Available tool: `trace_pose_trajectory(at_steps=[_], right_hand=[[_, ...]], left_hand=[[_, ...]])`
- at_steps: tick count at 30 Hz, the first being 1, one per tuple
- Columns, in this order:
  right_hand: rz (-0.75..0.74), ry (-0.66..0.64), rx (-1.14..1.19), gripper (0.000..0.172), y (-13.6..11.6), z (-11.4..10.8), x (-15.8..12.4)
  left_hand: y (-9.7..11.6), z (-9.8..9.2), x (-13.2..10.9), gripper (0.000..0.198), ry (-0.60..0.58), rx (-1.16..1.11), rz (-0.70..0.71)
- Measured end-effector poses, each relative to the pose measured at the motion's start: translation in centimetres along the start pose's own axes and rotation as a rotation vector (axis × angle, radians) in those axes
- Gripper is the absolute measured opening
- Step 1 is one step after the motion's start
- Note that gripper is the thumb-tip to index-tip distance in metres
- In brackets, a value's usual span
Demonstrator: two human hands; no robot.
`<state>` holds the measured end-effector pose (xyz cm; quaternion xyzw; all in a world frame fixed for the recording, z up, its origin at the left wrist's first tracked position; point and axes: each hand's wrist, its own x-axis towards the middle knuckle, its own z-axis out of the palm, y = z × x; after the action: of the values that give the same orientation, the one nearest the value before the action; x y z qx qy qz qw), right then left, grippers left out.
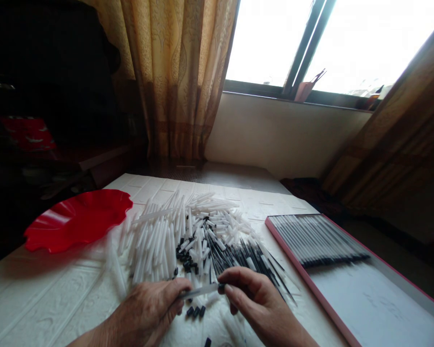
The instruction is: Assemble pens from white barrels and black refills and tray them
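Observation:
My left hand (144, 308) is closed around one end of a translucent pen barrel (202, 291), held level above the table. At the barrel's other end, my right hand (256, 301) pinches a small black pen plug (221, 286) between thumb and forefinger. Whether the plug is fully seated in the barrel is too small to tell. Just beyond my hands lie loose black plugs (188, 260), thin dark refills (238, 255) and a heap of empty white barrels (154, 246). Short white caps (224, 221) are piled behind the refills. Several more black plugs (196, 312) rest below the held barrel.
A red wavy-rimmed bowl (79, 217) stands at the left of the white-covered table (32, 299). On the right, a pink-edged box tray (311, 284) holds a row of assembled pens (321, 236). Behind are a curtain (177, 82) and a window (267, 43).

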<state>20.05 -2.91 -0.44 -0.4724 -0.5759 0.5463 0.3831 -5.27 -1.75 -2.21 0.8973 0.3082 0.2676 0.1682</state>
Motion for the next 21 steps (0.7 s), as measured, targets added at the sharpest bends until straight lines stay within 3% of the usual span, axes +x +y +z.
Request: trace_pose_trajectory(at_steps=[7, 14, 21], right_hand=[[-0.019, 0.008, -0.085, 0.024, 0.2, 0.3, -0.1], [-0.324, 0.038, -0.440, 0.016, 0.8, -0.1, -0.1], [-0.491, 0.040, -0.625, 0.016, 0.6, -0.1, -0.1]], left_hand=[[0.1, 0.1, 0.0, 0.021, -0.046, -0.033, -0.020], [0.1, 0.1, 0.2, 0.022, -0.019, 0.004, 0.017], [0.3, -0.1, 0.3, 0.022, -0.024, -0.012, 0.029]])
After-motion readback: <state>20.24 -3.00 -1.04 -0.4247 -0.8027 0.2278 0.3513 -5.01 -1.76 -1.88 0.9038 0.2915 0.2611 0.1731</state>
